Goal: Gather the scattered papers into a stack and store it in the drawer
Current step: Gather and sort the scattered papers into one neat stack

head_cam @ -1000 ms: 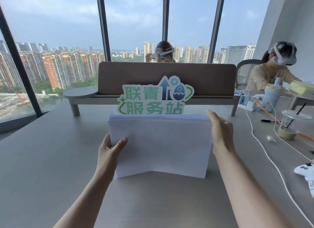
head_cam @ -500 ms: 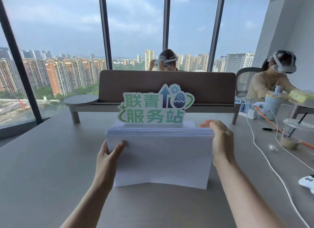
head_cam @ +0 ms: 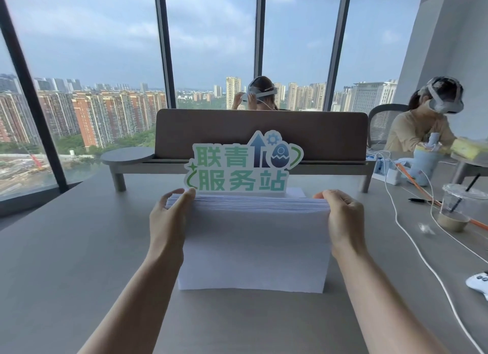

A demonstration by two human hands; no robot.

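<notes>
Both hands hold a thick stack of white paper (head_cam: pixel 254 245) standing on its long edge on the grey tabletop (head_cam: pixel 66 248), near the middle. The left hand (head_cam: pixel 169 221) grips the stack's left side, fingers curled round behind it and thumb tip at the top corner. The right hand (head_cam: pixel 343 221) grips the right side the same way, its fingers wrapped over the top right corner. The top edges of the sheets show as a fairly even band, slightly fanned toward the left corner.

Just beyond the stack stands a green and white sign (head_cam: pixel 243 166) with large characters, an arrow and an egg shape. Behind it is a brown divider panel (head_cam: pixel 261 132) on a low shelf with a round end at the left. To the right lie a white cable (head_cam: pixel 412 242), a clear plastic cup (head_cam: pixel 455 208) with a straw and a little brown drink, and a white controller (head_cam: pixel 479 281) at the edge. Two people wearing headsets sit farther back, before tall windows.
</notes>
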